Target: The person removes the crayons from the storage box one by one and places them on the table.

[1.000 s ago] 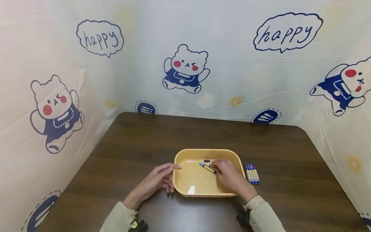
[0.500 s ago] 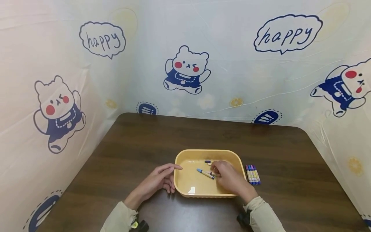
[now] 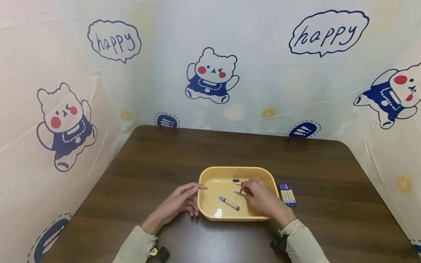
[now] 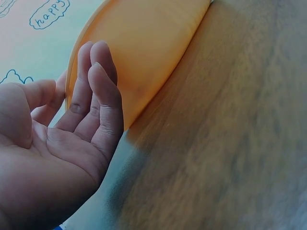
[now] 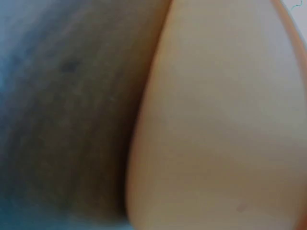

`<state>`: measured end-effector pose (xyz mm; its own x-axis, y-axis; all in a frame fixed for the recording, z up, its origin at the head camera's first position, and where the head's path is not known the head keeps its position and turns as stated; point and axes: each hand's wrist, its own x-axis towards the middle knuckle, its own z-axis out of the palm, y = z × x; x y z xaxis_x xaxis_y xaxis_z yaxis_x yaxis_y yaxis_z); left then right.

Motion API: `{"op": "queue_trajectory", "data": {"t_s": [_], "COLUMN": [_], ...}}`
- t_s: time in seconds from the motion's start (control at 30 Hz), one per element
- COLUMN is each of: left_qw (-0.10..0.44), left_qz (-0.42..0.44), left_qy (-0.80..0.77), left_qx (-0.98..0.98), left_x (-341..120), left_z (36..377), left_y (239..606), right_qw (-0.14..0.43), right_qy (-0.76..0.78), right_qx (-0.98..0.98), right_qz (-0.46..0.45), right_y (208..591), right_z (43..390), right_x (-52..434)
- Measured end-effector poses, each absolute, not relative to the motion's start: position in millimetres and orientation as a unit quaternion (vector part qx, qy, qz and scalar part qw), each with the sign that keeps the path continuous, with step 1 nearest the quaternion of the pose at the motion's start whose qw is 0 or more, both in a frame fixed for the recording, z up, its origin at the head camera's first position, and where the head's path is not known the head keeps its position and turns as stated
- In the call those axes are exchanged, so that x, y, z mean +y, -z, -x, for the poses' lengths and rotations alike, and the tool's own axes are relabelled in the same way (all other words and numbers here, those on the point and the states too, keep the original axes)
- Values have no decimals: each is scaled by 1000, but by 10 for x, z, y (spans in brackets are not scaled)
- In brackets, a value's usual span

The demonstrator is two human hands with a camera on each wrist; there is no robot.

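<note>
In the head view my right hand (image 3: pixel 262 197) reaches into a yellow tray (image 3: pixel 210 216), fingertips pinching a pale-tipped crayon (image 3: pixel 239 191) with a dark band. Most of that crayon is hidden by the fingers. Just beyond the fingertips lie crayons (image 3: pixel 236 180), one with a dark purple end, partly covered. A blue-tipped crayon (image 3: pixel 229 203) lies alone nearer the tray's front. My left hand (image 3: pixel 180 202) is at the tray's left side, index finger over the rim. In the left wrist view its other fingers (image 4: pixel 107 91) lie fairly straight along the outer wall.
Several crayons (image 3: pixel 287 195) lie side by side on the dark wooden table (image 3: pixel 158 153), just right of the tray. A printed cloth (image 3: pixel 256 84) surrounds the table's back and sides. The right wrist view shows only a blurred tray wall (image 5: pixel 216 105) and table.
The blue-tipped crayon has moved toward the tray's front left, away from the right hand. The right fingertips now pinch a pale-tipped crayon. The left hand stays at the rim.
</note>
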<state>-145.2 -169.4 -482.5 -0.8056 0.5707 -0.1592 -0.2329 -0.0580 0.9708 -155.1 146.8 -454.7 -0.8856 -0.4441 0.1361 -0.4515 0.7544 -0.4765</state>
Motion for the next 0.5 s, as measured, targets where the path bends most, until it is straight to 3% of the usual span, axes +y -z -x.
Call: {"op": "queue_trajectory", "data": {"t_s": [0.3,0.5], "left_qw": [283,278], "left_qz": [-139,-144], "left_qy": [-713,-714], "left_qx": [626,626], "left_x": [-1691,-1692], "left_z": [1441,1447], "left_y": [4836,4828], "right_qw": [56,68], "right_qy": [-271,-276], "right_qx": [-921,-926], "right_qz": [-273,-248], "right_y": [4396,4256], "right_z": [1548,1543], "right_x": [1596,1668]}}
